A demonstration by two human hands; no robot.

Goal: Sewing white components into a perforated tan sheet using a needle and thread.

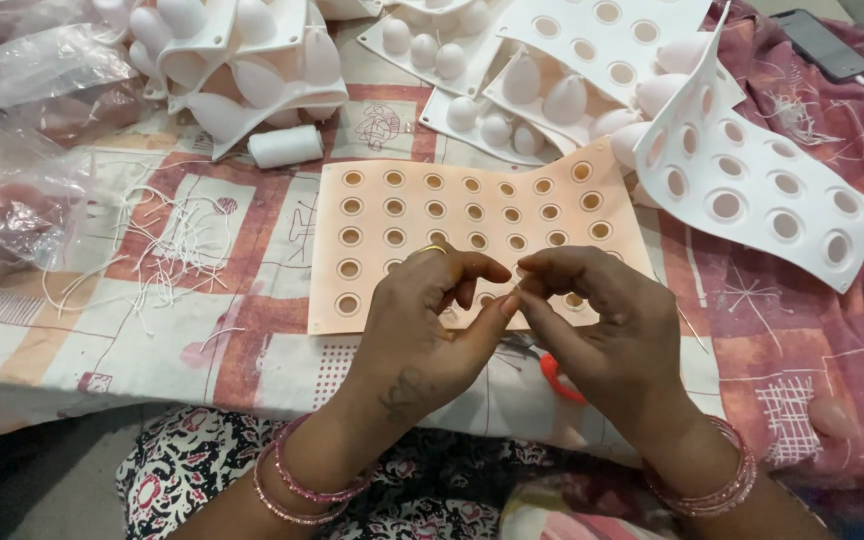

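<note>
Fingertips of left hand [422, 320] and right hand [602, 320] pinched together over orange mould sheet [452, 215], long axis left-right, flat

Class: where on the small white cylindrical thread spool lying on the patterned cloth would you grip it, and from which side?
Grip the white thread spool across its round middle, coming from above. It lies on its side with bare cloth in front; the white egg-shaped moulds crowd the far side.
</note>
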